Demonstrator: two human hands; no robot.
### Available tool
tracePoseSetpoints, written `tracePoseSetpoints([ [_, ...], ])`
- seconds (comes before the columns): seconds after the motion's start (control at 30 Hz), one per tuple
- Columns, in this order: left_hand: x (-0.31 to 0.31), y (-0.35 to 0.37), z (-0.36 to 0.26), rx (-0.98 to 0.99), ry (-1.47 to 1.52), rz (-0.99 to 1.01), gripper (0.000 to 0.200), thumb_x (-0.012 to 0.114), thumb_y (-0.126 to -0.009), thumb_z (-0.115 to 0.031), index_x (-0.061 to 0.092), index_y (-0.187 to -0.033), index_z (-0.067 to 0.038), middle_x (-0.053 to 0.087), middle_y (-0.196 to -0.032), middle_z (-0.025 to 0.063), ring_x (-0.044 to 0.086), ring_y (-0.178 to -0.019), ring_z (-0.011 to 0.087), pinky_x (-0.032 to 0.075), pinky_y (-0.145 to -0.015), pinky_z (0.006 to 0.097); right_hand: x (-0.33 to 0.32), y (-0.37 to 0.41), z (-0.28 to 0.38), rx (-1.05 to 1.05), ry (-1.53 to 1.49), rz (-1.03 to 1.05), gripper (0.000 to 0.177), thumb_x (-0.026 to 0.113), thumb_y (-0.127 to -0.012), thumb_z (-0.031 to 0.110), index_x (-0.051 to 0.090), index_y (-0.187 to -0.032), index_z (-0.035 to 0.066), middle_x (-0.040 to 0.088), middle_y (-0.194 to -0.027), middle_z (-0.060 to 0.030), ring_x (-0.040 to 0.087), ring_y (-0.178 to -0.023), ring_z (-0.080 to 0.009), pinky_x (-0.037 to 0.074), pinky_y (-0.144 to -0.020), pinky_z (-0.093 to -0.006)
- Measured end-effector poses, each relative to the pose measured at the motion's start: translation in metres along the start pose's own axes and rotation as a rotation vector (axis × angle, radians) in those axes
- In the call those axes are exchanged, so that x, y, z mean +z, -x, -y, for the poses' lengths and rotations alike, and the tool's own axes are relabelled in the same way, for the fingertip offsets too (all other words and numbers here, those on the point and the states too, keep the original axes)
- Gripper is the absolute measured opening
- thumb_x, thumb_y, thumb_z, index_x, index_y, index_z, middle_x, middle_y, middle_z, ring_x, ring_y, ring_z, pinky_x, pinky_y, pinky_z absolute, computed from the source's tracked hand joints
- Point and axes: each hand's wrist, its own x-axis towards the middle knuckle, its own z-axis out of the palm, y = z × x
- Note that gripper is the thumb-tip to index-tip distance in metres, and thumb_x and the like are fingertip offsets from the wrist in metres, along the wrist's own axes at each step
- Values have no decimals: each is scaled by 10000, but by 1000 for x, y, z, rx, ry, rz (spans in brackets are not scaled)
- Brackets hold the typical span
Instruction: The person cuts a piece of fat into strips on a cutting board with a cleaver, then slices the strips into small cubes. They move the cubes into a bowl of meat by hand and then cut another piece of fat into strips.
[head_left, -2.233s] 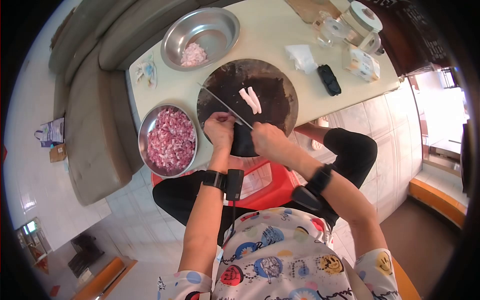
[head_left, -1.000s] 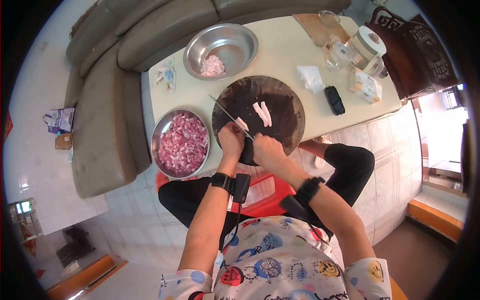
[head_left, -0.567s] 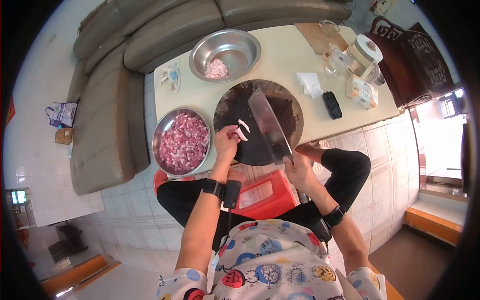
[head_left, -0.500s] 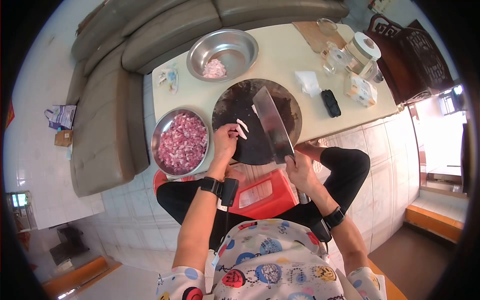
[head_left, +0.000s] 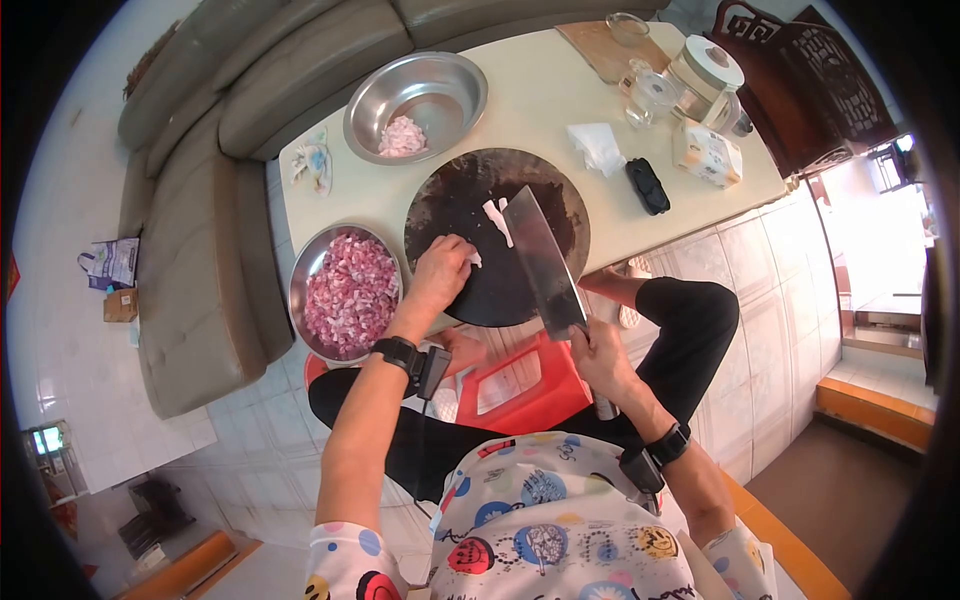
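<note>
A round dark chopping board (head_left: 470, 190) lies on the pale table. My left hand (head_left: 438, 274) rests on the board's near left part, fingers curled over a small pale meat piece (head_left: 472, 258). My right hand (head_left: 600, 358) grips the handle of a cleaver (head_left: 540, 262), whose wide blade lies flat and lifted over the board's right side. Another pale meat strip (head_left: 495, 215) shows on the board just left of the blade.
A steel bowl (head_left: 311, 268) of diced pink meat stands left of the board; a second steel bowl (head_left: 455, 85) with a little pale meat stands behind it. A tissue (head_left: 596, 146), black case (head_left: 647, 186), box and glass jars sit at the right. Sofa behind; red stool below.
The cleaver left its cutting position beside my left hand, swung up and out to the right, blade now flat. My left hand has slid over a cut piece near the board's left.
</note>
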Motion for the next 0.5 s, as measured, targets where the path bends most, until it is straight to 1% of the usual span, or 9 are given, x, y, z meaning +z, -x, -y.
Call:
tracePoseSetpoints([
  [0.03, 8, 4, -6, -2, 1, 0, 261, 615, -698, 14, 652, -952, -33, 615, -1060, 100, 556, -1005, 288, 470, -853, 365, 1, 0, 2, -33, 17, -2, 165, 519, -871, 79, 546, -830, -79, 535, -628, -255, 551, -574, -381, 420, -544, -420],
  [0.07, 17, 8, -14, -147, 91, -117, 240, 614, -703, 5, 657, -937, -34, 622, -1043, 95, 562, -977, 285, 473, -836, 371, 2, 0, 4, -67, 33, -4, 164, 523, -867, 80, 545, -825, -77, 546, -646, -266, 566, -606, -411, 429, -555, -433],
  [0.1, 26, 13, -20, -292, 180, -236, 220, 613, -709, -5, 662, -921, -34, 629, -1026, 91, 569, -950, 283, 476, -820, 378, 4, 0, 5, -68, 34, -1, 164, 523, -867, 80, 545, -825, -77, 546, -646, -266, 566, -606, -411, 429, -555, -433],
  [0.13, 36, 19, -24, -293, 179, -237, 220, 613, -709, -5, 662, -921, -34, 629, -1026, 91, 569, -950, 283, 476, -820, 378, 6, 0, 6, -100, 52, -7, 163, 530, -861, 81, 541, -812, -74, 551, -659, -272, 568, -633, -430, 434, -568, -447],
  [0.2, 48, 31, -36, -205, 172, -505, 221, 617, -710, -19, 667, -925, -43, 633, -1008, 86, 565, -959, 285, 464, -820, 396, 9, 1, 10, -128, 72, -11, 162, 537, -855, 82, 537, -800, -70, 557, -672, -278, 571, -660, -448, 439, -580, -461],
  [0.33, 40, 44, -47, -150, -14, -511, 229, 637, -725, -40, 664, -953, -42, 623, -1020, 101, 554, -968, 293, 440, -844, 424, 10, 1, 12, -209, 210, 26, 167, 550, -843, 89, 515, -779, -61, 558, -666, -278, 564, -671, -462, 446, -601, -492],
  [0.4, 39, 45, -43, -143, 40, -539, 223, 643, -727, -40, 660, -949, -35, 619, -1026, 108, 557, -960, 294, 444, -832, 414, 12, -1, 10, -232, 257, 40, 164, 552, -838, 87, 507, -775, -58, 559, -655, -274, 567, -663, -456, 448, -599, -494],
  [0.47, 39, 45, -38, -133, 98, -561, 217, 649, -729, -39, 656, -946, -27, 616, -1032, 115, 560, -952, 296, 449, -820, 404, 14, -1, 10, -280, 364, 56, 183, 537, -868, 124, 507, -855, -56, 545, -620, -273, 575, -649, -440, 434, -583, -503],
  [0.5, 39, 44, -35, -115, 117, -551, 207, 653, -723, -27, 652, -930, -22, 618, -1013, 114, 565, -932, 298, 452, -806, 396, 14, -1, 11, -276, 365, 56, 183, 537, -868, 124, 507, -855, -56, 545, -620, -273, 575, -649, -440, 434, -583, -503],
])
